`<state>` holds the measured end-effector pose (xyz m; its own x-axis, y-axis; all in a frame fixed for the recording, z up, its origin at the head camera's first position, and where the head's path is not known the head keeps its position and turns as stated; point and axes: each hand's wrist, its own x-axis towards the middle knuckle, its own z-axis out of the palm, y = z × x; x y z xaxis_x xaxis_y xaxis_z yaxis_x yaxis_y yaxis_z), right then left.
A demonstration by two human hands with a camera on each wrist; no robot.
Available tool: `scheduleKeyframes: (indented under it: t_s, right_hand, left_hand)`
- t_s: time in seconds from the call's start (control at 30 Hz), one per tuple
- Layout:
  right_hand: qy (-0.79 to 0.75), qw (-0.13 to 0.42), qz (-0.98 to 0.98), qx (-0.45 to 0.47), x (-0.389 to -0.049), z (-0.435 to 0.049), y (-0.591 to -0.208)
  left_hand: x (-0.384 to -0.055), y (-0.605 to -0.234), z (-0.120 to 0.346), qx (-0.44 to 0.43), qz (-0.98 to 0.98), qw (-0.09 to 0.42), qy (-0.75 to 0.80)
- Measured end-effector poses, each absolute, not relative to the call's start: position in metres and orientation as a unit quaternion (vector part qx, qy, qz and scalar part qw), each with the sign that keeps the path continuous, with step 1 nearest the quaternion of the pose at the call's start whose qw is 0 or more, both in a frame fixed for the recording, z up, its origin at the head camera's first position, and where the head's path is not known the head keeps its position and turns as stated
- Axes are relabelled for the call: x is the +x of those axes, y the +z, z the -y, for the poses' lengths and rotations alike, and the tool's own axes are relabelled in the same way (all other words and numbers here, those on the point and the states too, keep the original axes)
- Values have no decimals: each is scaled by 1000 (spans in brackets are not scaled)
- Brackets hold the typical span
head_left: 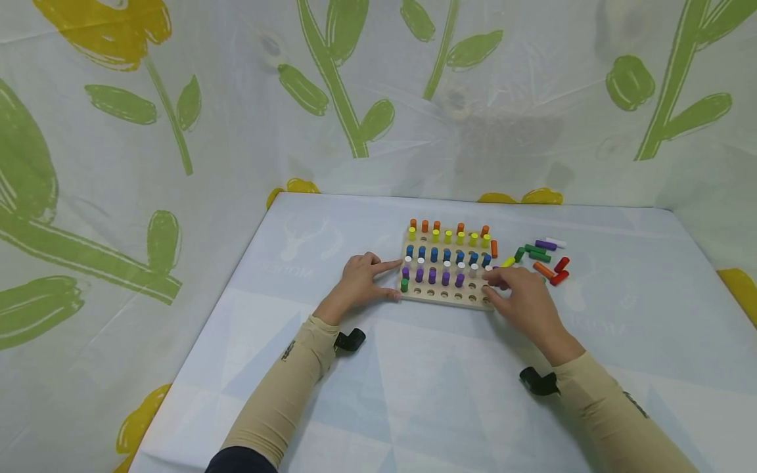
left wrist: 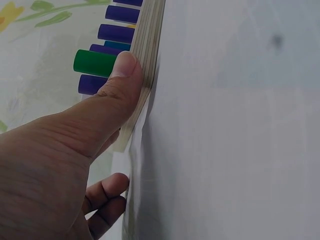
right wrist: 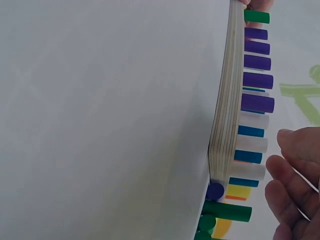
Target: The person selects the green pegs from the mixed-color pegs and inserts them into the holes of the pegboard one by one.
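Note:
A wooden peg board (head_left: 434, 299) lies on the table with rows of orange, yellow, blue, white and purple pegs (head_left: 446, 279). One green peg (head_left: 405, 285) stands at the left of its front row, beside bare holes. My left hand (head_left: 362, 281) touches the board's left side, index finger straight. In the left wrist view its thumb (left wrist: 122, 75) rests on the board edge by the green peg (left wrist: 92, 62). My right hand (head_left: 523, 299) hovers at the board's right end. In the right wrist view its fingers (right wrist: 287, 172) are loosely bent near the white pegs (right wrist: 250, 171), apart from them, and no peg shows between them.
Loose pegs lie to the right of the board: green (head_left: 539, 256), red (head_left: 559, 278), orange (head_left: 543, 270), yellow (head_left: 508, 262), purple (head_left: 545, 245) and white (head_left: 556, 242). An orange peg (head_left: 494, 248) lies against the board's right edge. A flower-printed curtain (head_left: 414, 131) hangs behind the table.

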<state>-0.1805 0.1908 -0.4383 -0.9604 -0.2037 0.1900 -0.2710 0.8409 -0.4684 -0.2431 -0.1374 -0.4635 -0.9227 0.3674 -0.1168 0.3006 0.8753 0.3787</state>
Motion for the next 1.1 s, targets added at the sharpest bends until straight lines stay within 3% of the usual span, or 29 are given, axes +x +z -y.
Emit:
scheduleKeyframes:
  t_s: [1.1]
  right_hand:
    - [240, 102, 959, 109, -179, -217, -437]
  left_hand:
    - [-243, -465, 137, 171, -965, 91, 177]
